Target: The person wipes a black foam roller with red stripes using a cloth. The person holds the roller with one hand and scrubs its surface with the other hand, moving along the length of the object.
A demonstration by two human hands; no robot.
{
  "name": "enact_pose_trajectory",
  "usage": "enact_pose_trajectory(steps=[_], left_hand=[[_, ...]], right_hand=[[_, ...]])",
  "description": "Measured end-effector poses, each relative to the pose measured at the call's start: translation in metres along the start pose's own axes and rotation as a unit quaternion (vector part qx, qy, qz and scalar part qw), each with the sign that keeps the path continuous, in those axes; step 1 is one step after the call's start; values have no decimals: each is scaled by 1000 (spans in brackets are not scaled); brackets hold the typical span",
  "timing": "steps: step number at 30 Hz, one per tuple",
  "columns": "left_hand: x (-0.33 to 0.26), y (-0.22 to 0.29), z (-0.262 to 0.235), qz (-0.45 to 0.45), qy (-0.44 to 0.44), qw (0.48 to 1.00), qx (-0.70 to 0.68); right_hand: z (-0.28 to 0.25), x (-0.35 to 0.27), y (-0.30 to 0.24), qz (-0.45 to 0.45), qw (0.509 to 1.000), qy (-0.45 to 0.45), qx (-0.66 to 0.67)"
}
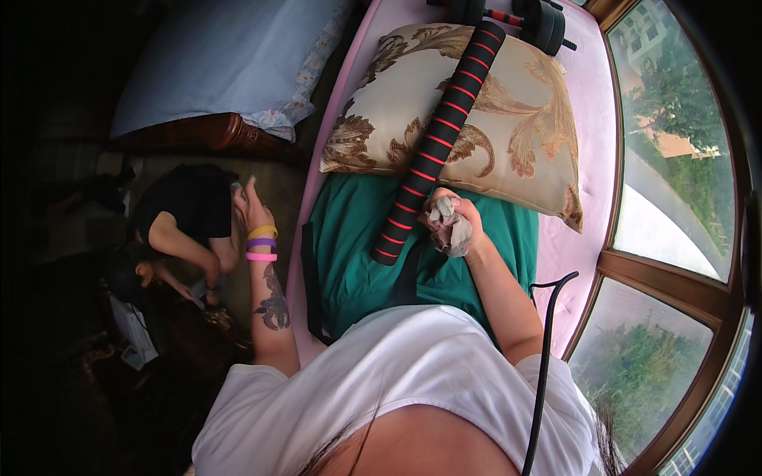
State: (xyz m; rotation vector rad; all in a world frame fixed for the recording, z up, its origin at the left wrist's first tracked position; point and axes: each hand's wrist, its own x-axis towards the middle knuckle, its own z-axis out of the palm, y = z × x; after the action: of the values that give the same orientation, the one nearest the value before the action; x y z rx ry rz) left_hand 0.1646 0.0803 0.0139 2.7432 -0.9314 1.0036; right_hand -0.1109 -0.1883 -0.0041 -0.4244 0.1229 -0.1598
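Observation:
My right hand is closed around a crumpled greyish cloth, over the green trousers on my lap. Just left of that cloth, a long black foam-covered bar with red rings lies slantwise from my lap up across a patterned cushion. Out to the left, past the bench edge, is my left hand, its fingers stretched and no held thing visible. Yellow, purple and pink bands circle that wrist.
Black dumbbells rest beyond the cushion on the pink-covered bench. Wood-framed windows run along the right. A black cable hangs by my right arm. At left, another person in black crouches near a bed.

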Motion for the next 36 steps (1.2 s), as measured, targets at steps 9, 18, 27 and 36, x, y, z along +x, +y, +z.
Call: enact_pose_trajectory(steps=[9, 18, 27, 36], left_hand=[[55, 188, -104, 8, -183, 780, -598], [58, 188, -54, 32, -135, 889, -436], [57, 41, -94, -108, -221, 831, -499], [95, 165, -283, 328, -2, 569, -755]], right_hand=[[-8, 0, 1, -10, 1000, -12, -12], [1, 0, -2, -16, 999, -7, -49], [-5, 2, 3, -4, 1000, -5, 0], [-5, 1, 0, 0, 999, -35, 21]])
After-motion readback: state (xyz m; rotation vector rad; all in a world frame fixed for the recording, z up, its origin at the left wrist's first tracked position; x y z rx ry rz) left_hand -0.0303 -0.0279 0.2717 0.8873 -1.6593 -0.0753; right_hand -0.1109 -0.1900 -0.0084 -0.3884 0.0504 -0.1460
